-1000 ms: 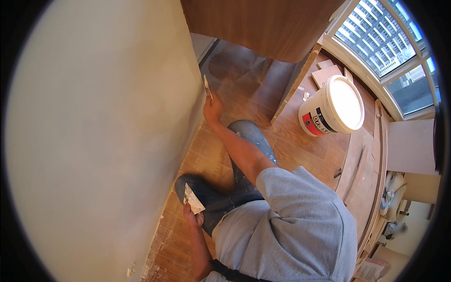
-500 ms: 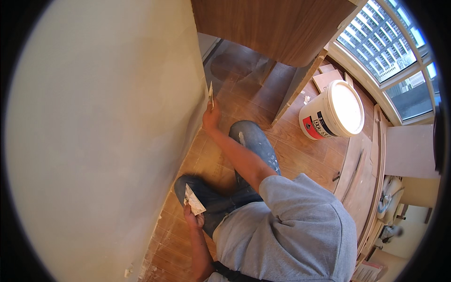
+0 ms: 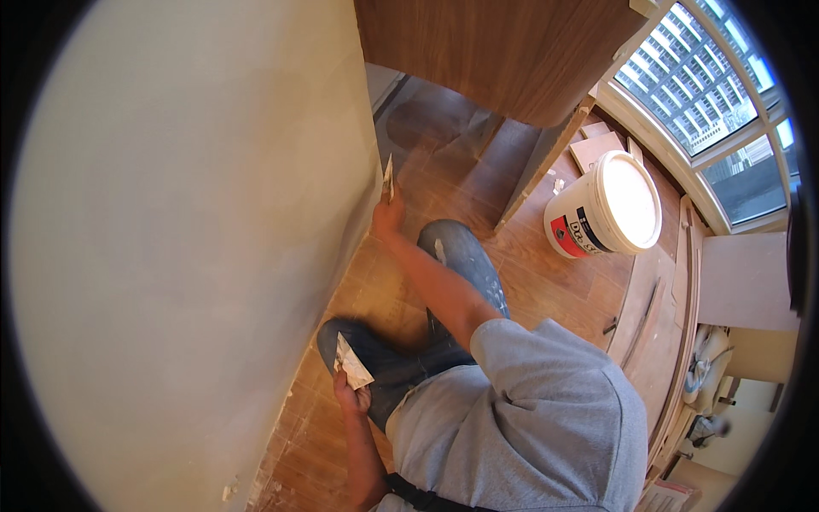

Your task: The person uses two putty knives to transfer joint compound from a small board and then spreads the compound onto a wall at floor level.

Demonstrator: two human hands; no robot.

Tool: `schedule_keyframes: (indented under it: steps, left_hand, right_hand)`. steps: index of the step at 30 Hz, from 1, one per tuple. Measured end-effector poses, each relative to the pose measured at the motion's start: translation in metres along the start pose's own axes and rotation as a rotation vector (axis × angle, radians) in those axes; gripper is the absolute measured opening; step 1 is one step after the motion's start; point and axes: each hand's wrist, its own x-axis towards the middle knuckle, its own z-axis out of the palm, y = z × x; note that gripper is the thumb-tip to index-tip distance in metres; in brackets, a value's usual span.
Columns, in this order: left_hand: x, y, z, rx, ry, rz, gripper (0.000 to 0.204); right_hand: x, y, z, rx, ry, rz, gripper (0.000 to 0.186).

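Observation:
My right hand reaches forward beside the pale wall, its fingers closed around a putty knife. The blade is seen nearly edge-on, close to the wall's far end; whether it touches the wall I cannot tell. Low over my bent left knee, my left hand grips a wide scraper smeared with whitish putty. Its handle is mostly hidden by the fingers.
A lidded white bucket stands to the right on the wood floor. Ahead hangs a brown wooden panel with an upright board under it. Planks lie at the right, below a window.
My right hand and its putty knife have shifted slightly right and toward me along the wall. The left hand keeps its place with the scraper.

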Motion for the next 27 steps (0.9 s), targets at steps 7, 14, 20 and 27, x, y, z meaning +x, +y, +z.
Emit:
schedule_keyframes:
  steps: [7,14,20,27]
  left_hand:
    - [0.005,0.000,0.001,-0.001,-0.055,-0.031,0.029]
    - [0.000,0.001,-0.006,-0.006,-0.012,0.000,0.030]
    - [0.005,-0.003,0.018,-0.003,0.047,-0.039,0.032]
    - [0.006,-0.001,-0.014,-0.025,-0.075,-0.010,0.032]
  right_hand:
    - [0.030,-0.031,0.017,0.052,0.028,-0.042,0.036]
    - [-0.004,-0.003,-0.017,0.046,-0.205,0.062,0.040]
    - [0.057,0.012,-0.004,0.231,-0.183,0.606,0.045]
    - [0.039,-0.112,-0.009,0.433,-0.238,0.512,0.047]
